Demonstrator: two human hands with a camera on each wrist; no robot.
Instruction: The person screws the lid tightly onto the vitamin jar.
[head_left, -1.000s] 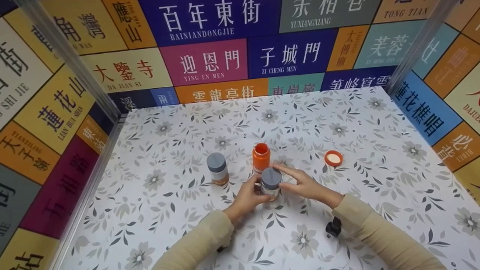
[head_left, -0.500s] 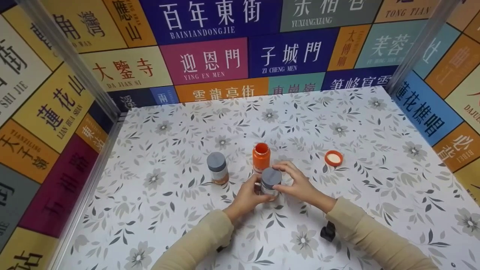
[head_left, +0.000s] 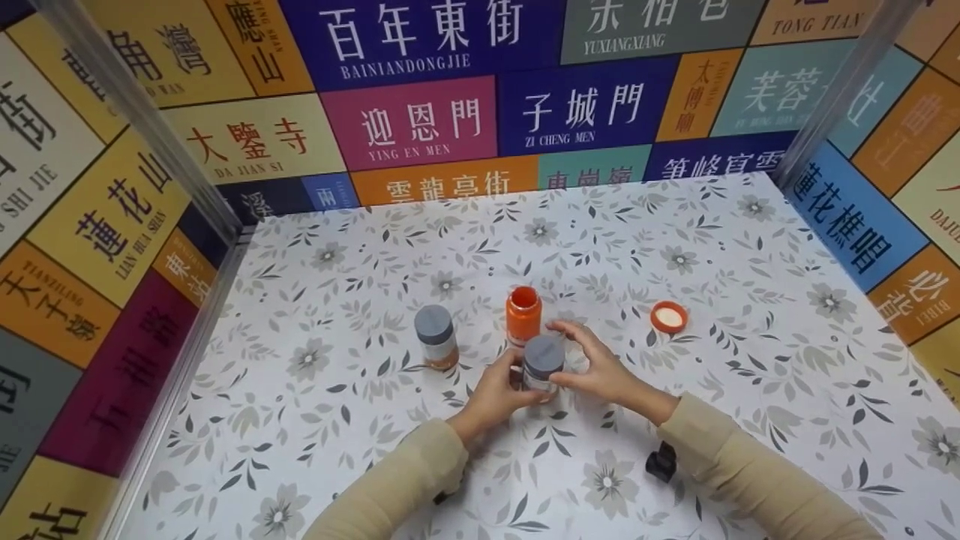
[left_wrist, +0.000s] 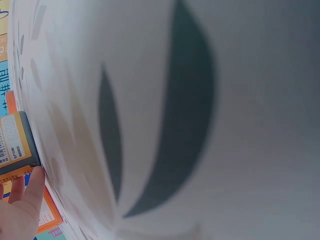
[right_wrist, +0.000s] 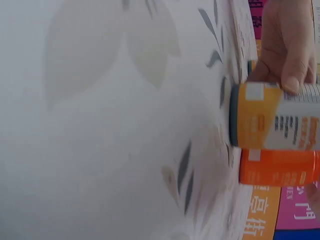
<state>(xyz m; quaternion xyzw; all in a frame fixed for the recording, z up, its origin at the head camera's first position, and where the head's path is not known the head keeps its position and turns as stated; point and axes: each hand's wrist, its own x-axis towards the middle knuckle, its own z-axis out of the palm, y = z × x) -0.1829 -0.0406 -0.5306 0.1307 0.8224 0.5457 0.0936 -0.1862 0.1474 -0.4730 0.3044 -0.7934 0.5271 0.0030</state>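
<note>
My left hand (head_left: pixel 495 391) grips an upright supplement bottle with a grey screw lid (head_left: pixel 544 355) on the flowered tabletop. Its orange and white label (right_wrist: pixel 280 117) shows in the right wrist view, with the left thumb pressed to its side. My right hand (head_left: pixel 604 373) curves loosely around the lid; the thumb tip is right at the lid's lower edge and the index fingertip stands just off its far side. Directly behind is an orange bottle (head_left: pixel 523 315) without its cap. In the left wrist view, left-hand fingers (left_wrist: pixel 32 192) lie along the gripped bottle's base (left_wrist: pixel 28 137).
To the left stands a second grey-lidded bottle (head_left: pixel 436 336). An orange cap (head_left: pixel 669 318) lies inside-up on the right of the table. Panels of printed signs (head_left: pixel 420 124) wall in the table (head_left: pixel 375 255) at the back and sides.
The right hand's fingers came in and closed around the grey lid, then spread slightly away from it. The left hand and its bottle have stayed in place.
</note>
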